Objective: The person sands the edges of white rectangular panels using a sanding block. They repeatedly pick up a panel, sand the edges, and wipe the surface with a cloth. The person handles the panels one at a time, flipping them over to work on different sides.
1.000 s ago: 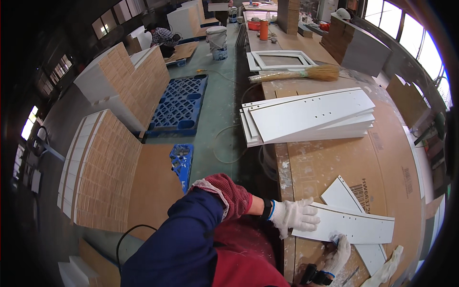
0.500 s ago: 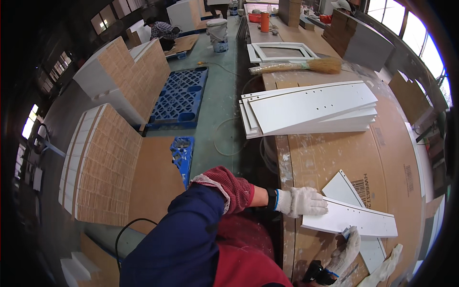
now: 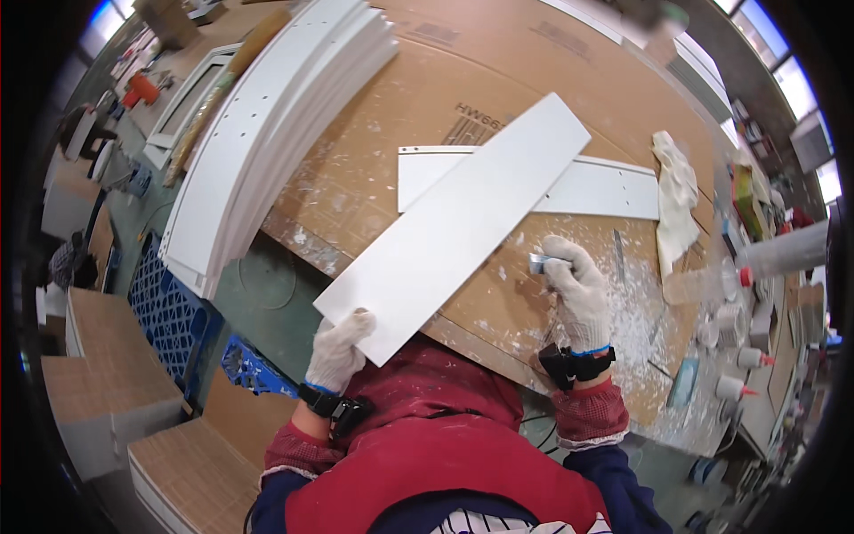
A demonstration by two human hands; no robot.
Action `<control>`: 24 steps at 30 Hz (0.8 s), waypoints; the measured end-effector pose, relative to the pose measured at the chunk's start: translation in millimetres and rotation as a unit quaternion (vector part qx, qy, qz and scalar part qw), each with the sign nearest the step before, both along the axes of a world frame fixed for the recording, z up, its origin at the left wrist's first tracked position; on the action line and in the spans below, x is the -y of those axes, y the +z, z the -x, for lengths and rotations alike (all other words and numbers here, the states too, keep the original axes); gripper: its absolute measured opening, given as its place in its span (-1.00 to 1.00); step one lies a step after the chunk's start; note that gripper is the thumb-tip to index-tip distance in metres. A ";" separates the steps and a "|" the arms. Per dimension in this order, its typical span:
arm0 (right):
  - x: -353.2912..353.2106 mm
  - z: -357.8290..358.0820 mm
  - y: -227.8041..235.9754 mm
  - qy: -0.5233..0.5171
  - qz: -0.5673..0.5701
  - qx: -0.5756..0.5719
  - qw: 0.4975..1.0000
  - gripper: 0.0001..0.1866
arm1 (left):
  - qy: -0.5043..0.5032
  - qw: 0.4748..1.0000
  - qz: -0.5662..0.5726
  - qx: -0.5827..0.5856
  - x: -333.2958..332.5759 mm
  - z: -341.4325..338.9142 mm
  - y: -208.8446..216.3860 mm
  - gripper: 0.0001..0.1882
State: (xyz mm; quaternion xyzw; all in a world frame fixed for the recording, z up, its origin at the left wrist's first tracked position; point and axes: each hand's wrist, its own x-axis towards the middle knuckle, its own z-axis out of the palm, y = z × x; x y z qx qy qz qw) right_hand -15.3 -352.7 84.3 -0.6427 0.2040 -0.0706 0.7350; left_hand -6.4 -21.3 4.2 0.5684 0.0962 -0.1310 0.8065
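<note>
My left hand, in a white knit glove, grips the near end of a long white board, its thumb on the plain upper face. The board lies slantwise across a second white board, which has small holes and rests on the cardboard-covered table. To the right of the held board, my gloved right hand is closed round a small blue-and-silver piece, apart from both boards. What kind of piece it is, the fingers hide.
Stacked white boards with holes stand at the left edge of the table. A crumpled cream glove lies at the right, near clear bottles and white glue bottles. A blue pallet sits on the floor at left.
My view has swung to the right. The held board now shows a plain face instead of the one with holes, and lies at a steeper slant. My right hand has moved off it.
</note>
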 end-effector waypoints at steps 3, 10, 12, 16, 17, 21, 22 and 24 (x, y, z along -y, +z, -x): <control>-0.5 11.1 -0.7 0.029 0.017 -0.035 0.999 -0.69 | -0.014 0.999 0.013 -0.042 -12.6 9.6 -8.5 -0.72; -21.7 -12.7 -3.7 0.105 0.047 -0.028 0.993 -0.66 | 0.033 0.978 0.100 -0.180 -50.0 26.6 -19.8 -0.63; -28.0 -24.6 -11.8 0.147 0.046 -0.026 0.988 -0.65 | 0.043 0.979 0.086 -0.178 -57.8 30.9 -28.3 -0.69; -29.2 -44.8 -6.9 0.161 0.086 -0.012 0.983 -0.63 | 0.025 0.977 0.080 -0.194 -62.2 26.6 -27.7 -0.74; -21.7 -54.1 -5.9 0.149 0.090 -0.013 0.985 -0.62 | 0.048 0.973 0.095 -0.207 -56.6 26.0 -23.2 -0.75; 41.4 -102.5 -17.2 0.006 0.250 0.002 0.968 -0.63 | 0.074 0.957 0.119 -0.253 -40.0 24.0 -9.1 -0.79; 60.0 -112.1 -14.8 -0.036 0.319 0.012 0.947 -0.66 | 0.064 0.955 0.119 -0.263 -39.7 25.3 -9.2 -0.80; 86.7 -118.5 -7.0 -0.085 0.148 0.052 0.984 -0.72 | 0.044 0.954 0.123 -0.268 -51.6 28.6 -21.8 -0.85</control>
